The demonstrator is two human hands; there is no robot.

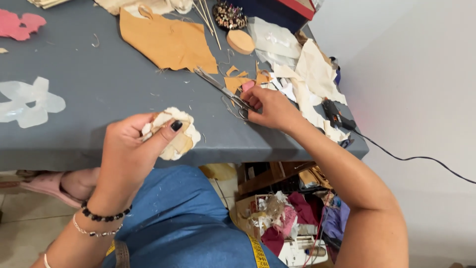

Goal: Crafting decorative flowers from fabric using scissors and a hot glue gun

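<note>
The left hand [130,149] pinches a round cream fabric flower [174,134] at the grey table's [99,89] front edge. The right hand [270,108] grips the long metal scissors [220,88]. Their tips point toward the table's far left corner.

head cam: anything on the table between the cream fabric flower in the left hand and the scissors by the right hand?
Head view: between the fabric flower and the scissors is mostly bare grey table, with only thread bits.

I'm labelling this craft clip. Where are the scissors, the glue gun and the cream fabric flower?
scissors [218,85]: head view, on the blades.
glue gun [333,114]: head view, on its black body.
cream fabric flower [184,141]: head view, on its right petals.
</note>
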